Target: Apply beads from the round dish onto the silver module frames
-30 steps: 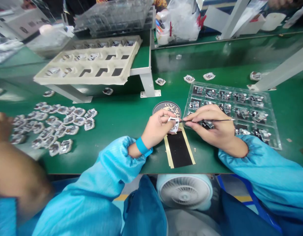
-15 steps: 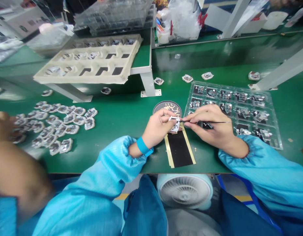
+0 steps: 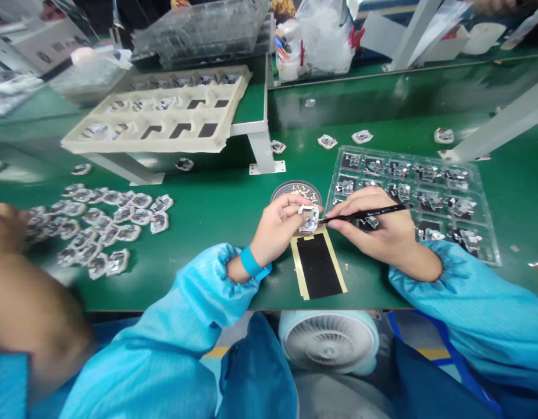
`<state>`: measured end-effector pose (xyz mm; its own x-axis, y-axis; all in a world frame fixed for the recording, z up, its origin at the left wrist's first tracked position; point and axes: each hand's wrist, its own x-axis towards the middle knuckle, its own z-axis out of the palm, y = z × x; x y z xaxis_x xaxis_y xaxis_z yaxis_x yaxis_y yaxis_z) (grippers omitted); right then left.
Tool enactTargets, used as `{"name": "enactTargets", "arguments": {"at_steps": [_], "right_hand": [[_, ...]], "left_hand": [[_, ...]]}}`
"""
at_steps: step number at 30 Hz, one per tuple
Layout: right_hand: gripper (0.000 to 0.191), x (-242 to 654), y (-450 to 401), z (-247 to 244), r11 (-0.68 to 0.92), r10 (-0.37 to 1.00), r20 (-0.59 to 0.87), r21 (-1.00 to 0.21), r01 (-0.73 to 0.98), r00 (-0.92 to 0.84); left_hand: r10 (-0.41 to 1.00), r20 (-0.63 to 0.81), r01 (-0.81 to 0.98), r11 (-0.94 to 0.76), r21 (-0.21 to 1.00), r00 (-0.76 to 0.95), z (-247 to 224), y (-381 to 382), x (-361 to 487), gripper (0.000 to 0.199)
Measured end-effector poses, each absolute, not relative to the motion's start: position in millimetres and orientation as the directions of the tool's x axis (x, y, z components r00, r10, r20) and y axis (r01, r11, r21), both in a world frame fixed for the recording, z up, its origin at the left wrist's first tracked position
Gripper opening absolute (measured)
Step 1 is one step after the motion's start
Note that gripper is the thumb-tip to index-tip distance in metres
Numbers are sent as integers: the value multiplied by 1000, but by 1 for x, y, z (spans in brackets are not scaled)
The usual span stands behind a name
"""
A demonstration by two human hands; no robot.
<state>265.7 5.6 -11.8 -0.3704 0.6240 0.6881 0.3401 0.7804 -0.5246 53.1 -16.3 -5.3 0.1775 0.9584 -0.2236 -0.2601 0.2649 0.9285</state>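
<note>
My left hand (image 3: pixel 277 230) pinches a small white plastic housing (image 3: pixel 310 219) with metal-looking parts inside, held up above the bench. In my right hand (image 3: pixel 377 227) is a pair of black tweezers (image 3: pixel 368 215), closed in the fingers, their tips at the housing's right edge. Whether the tips grip anything is too small to tell. Below the hands lies a black pad (image 3: pixel 320 267) edged with yellow tape. Just behind them sits a round dark dish (image 3: pixel 277 189) of small tan pieces, partly hidden by my left hand.
A clear compartment tray (image 3: pixel 491 244) of small metal parts lies at right. Many similar white housings (image 3: pixel 118 262) are spread at left, near a co-worker's arm (image 3: pixel 33 302). A cream tray (image 3: pixel 159 144) rests on a raised green shelf with metal legs (image 3: pixel 262 152). A fan (image 3: pixel 328 341) stands below the bench edge.
The tweezers have turned in my right hand, their rear end now higher and the shaft more visible. The housing in my left hand has tilted to face me more.
</note>
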Motion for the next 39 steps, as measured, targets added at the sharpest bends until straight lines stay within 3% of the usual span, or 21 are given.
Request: {"name": "enactTargets", "arguments": {"at_steps": [10,16,22,24,27,30,33,36,39], "right_hand": [[24,264,4,-15,736,677,649,-584,343,-347],[17,266,7,-15,614,766,531,-771,167,-363],[15,268,10,-12,604,742,504,-788,116,-443],[10,270,13,-9,582,768,522,-811,65,-372],[21,278,22,-4,573,816,553,-811,116,-167],[28,291,33,-2,513,848,502,-697,501,-170],[34,299,37,-5,415,901,307,-405,814,-307],[45,297,33,-12,365,924,200,-217,905,-325],[46,290,28,-16,360,924,201,-172,917,-325]], "left_hand": [[968,-186,-229,221,948,168,-9,-16,54,35],[975,-178,-255,208,944,135,-8,-14,52,35],[970,-212,-285,238,929,121,-8,-10,48,40],[974,-192,-288,219,932,120,-10,-9,47,45],[979,-160,-268,189,945,125,-13,-8,46,53],[980,-138,-245,170,954,144,-15,-8,46,47],[977,-155,-175,180,968,147,-14,-10,47,42],[974,-179,-33,186,982,137,-10,-13,49,40],[973,-170,18,170,985,159,-8,-14,49,38]]}}
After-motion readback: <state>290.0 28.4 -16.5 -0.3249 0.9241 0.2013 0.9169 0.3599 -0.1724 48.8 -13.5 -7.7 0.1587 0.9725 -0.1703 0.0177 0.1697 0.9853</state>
